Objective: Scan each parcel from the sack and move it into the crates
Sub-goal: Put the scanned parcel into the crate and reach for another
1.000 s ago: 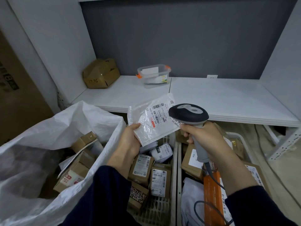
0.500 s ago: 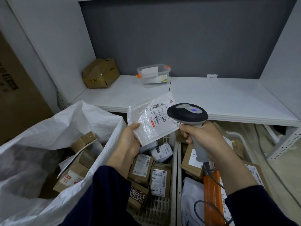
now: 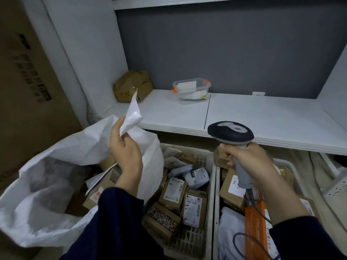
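L hand pinches white parcel, raised above sack.

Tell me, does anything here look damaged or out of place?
Yes: the brown cardboard box in the back left corner of the white shelf looks crushed, its top caved in and its sides buckled. Nothing else stands out.

A dark grey back wall rose behind a long white shelf between white side panels. A crumpled brown cardboard box and a clear orange-clipped plastic tub sat on it, apart.
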